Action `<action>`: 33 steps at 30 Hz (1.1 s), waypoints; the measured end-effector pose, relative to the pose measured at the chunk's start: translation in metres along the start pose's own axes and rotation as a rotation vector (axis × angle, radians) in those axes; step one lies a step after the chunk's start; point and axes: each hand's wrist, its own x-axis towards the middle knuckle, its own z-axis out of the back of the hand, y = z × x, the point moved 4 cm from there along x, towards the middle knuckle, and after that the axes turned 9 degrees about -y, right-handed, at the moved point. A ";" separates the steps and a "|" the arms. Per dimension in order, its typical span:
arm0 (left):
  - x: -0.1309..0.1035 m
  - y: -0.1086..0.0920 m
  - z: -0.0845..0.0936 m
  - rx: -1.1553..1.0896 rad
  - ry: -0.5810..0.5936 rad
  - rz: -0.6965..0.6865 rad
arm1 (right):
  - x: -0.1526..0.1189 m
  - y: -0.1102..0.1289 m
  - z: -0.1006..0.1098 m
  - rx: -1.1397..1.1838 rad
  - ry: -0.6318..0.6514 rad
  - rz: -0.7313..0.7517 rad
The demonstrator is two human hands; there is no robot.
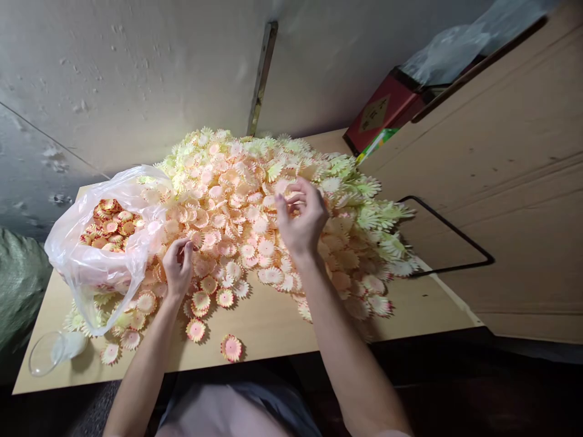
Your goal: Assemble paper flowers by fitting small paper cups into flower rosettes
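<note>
Across the pale tabletop (282,334): front edge runs nearest the person; the strip before the heap carries only a few scattered pieces and gives the forearms some room.
Cardboard panel (492,170): stands at the right, limiting sideways movement there.
Heap of petal-edged discs (237,200): spreads over the middle and back; likely light and loose, apt to slide if pushed.
Plastic bag (68,243): left of the heap, mouth open, red-edged discs inside; film looks soft and slippery, best held by the gathered rim.
Right hand (303,224): over the heap, thumb and curled fingers apart.
Left hand (177,267): at the heap's near-left side, fingers bent; cannot tell whether they grip a disc.
Clear cup (45,355): tipped, near the front-left corner.
Single disc (231,348): by the front edge; thin fringe probably bends easily, so pinch the centre.
</note>
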 end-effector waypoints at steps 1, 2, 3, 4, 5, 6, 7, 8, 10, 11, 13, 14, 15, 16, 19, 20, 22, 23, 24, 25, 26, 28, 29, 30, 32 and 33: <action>-0.001 0.000 0.000 0.003 0.003 0.006 | -0.010 0.014 -0.005 0.046 0.052 0.033; -0.001 0.001 -0.001 0.002 0.004 0.014 | -0.022 0.028 -0.014 0.119 0.186 0.060; -0.001 0.001 -0.001 -0.003 0.012 0.023 | -0.036 0.041 -0.024 0.217 0.367 0.081; -0.001 0.002 -0.001 -0.008 0.021 0.031 | -0.049 0.052 -0.035 0.314 0.535 0.079; -0.001 0.003 -0.001 -0.013 0.029 0.036 | -0.061 0.060 -0.043 0.400 0.650 0.061; -0.001 0.004 -0.001 -0.016 0.037 0.038 | -0.072 0.063 -0.052 0.463 0.727 0.022; -0.001 0.004 0.000 -0.018 0.042 0.038 | -0.080 0.064 -0.059 0.513 0.757 -0.035; -0.001 0.005 0.000 -0.019 0.046 0.036 | -0.086 0.062 -0.065 0.544 0.770 -0.099; -0.002 0.006 0.000 -0.024 0.052 0.038 | -0.097 0.053 -0.074 0.597 0.764 -0.230; -0.002 0.007 0.000 -0.028 0.060 0.040 | -0.101 0.048 -0.078 0.623 0.765 -0.286; -0.002 0.009 -0.001 -0.032 0.077 0.037 | -0.107 0.041 -0.081 0.677 0.772 -0.377; -0.002 0.009 -0.002 -0.030 0.086 0.031 | -0.109 0.039 -0.081 0.700 0.777 -0.415; -0.002 0.008 -0.003 -0.023 0.094 0.023 | -0.110 0.037 -0.081 0.716 0.779 -0.450; -0.001 0.007 -0.003 -0.013 0.102 0.015 | -0.111 0.036 -0.081 0.726 0.780 -0.482; 0.000 0.003 -0.005 0.005 0.118 0.013 | -0.112 0.035 -0.080 0.734 0.794 -0.543; 0.000 0.002 -0.005 0.002 0.122 0.024 | -0.112 0.035 -0.080 0.734 0.796 -0.554; -0.001 -0.001 -0.005 -0.022 0.137 0.056 | -0.111 0.035 -0.080 0.741 0.801 -0.572; -0.001 -0.001 -0.005 -0.039 0.147 0.073 | -0.111 0.036 -0.080 0.748 0.805 -0.582; -0.001 -0.001 -0.005 -0.057 0.158 0.091 | -0.110 0.036 -0.080 0.759 0.813 -0.595; -0.002 -0.001 -0.006 -0.076 0.166 0.108 | -0.109 0.036 -0.079 0.769 0.819 -0.610; -0.002 -0.001 -0.006 -0.098 0.174 0.126 | -0.108 0.037 -0.079 0.778 0.825 -0.624; -0.002 0.000 -0.006 -0.143 0.178 0.148 | -0.107 0.036 -0.078 0.787 0.833 -0.654; -0.001 0.000 -0.006 -0.163 0.175 0.146 | -0.106 0.036 -0.077 0.789 0.838 -0.669; -0.001 0.000 -0.006 -0.185 0.173 0.140 | -0.106 0.035 -0.077 0.791 0.843 -0.682; 0.000 -0.001 -0.006 -0.237 0.175 0.137 | -0.106 0.034 -0.077 0.797 0.861 -0.701; -0.001 -0.001 -0.006 -0.269 0.180 0.148 | -0.106 0.033 -0.077 0.801 0.868 -0.708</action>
